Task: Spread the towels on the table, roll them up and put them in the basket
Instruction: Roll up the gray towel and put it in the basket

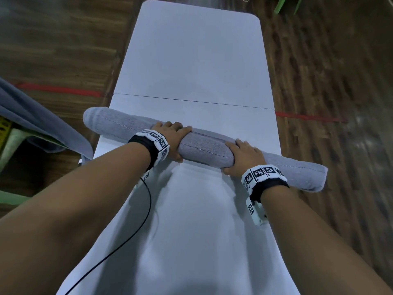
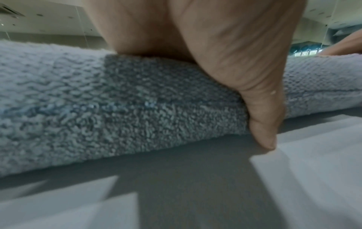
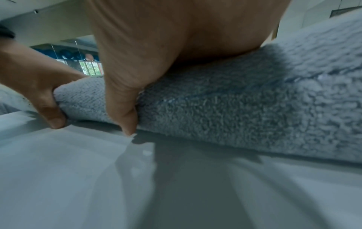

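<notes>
The rolled towel (image 1: 204, 147) lies across the table (image 1: 191, 60), its long axis running from middle left to lower right; the left hand (image 1: 170, 139) and right hand (image 1: 242, 158) each grip it, fingers curled over, thumbs underneath.

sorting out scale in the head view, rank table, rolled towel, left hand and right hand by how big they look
1. table
2. rolled towel
3. left hand and right hand: they look about alike, so no ranking between them. Both grip the roll.
</notes>
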